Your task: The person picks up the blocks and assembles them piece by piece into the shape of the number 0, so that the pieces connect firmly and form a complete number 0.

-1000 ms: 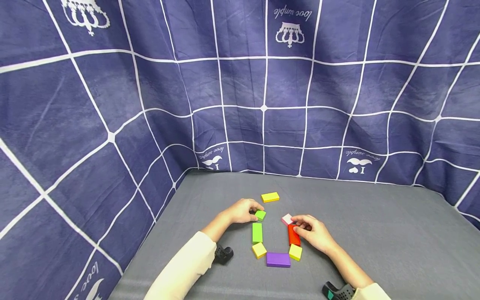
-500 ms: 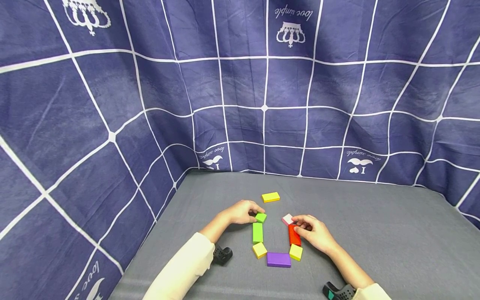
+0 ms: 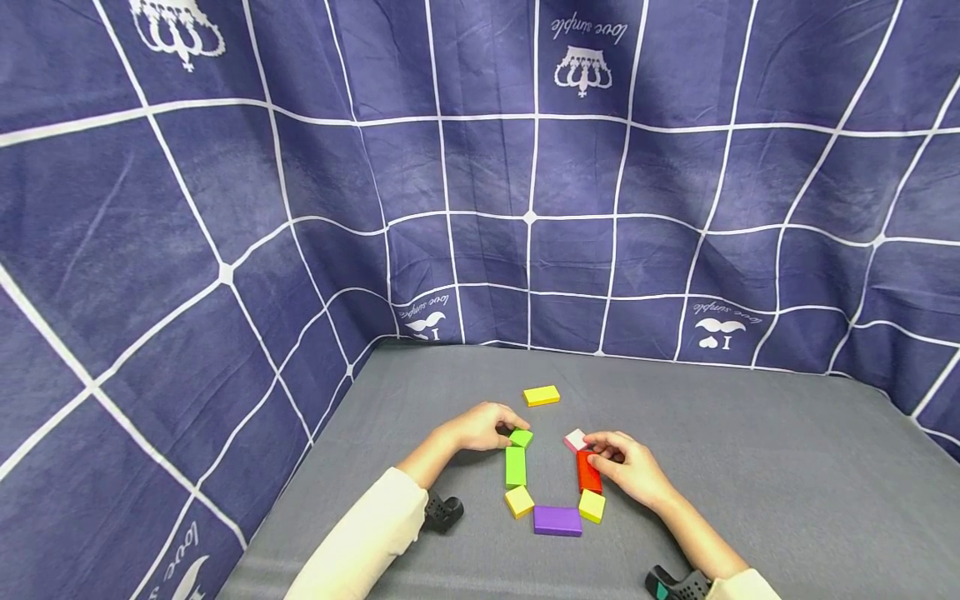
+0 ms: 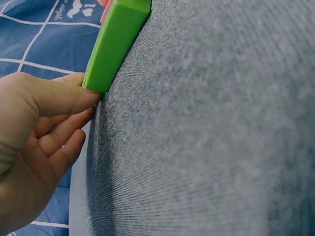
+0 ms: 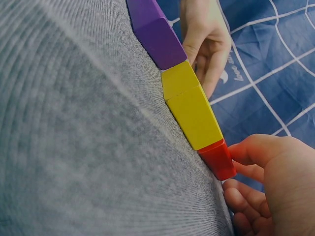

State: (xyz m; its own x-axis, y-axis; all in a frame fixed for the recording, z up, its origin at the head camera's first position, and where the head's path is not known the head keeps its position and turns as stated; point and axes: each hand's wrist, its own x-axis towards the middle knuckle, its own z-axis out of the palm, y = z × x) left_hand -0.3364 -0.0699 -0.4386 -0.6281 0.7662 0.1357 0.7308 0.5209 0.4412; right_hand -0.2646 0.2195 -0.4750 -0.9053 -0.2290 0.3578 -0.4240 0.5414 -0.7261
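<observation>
In the head view, my left hand pinches a small green block between thumb and fingers. That block meets the far end of a longer green block. My right hand rests by the red block, thumb at its side and fingertips at the edge of a pink-and-white block. In the left wrist view, the thumb lies right at the end of a green block. The right wrist view has the thumb beside the red block and the other fingers loosely bent.
A purple block lies nearest me, between an orange-yellow block and a yellow block. Farther off is a flat yellow block. Blue gridded cloth hangs behind the grey table surface.
My left hand has brought the small green block slightly toward me, closing the gap to the longer green block. The right hand has stayed in place.
</observation>
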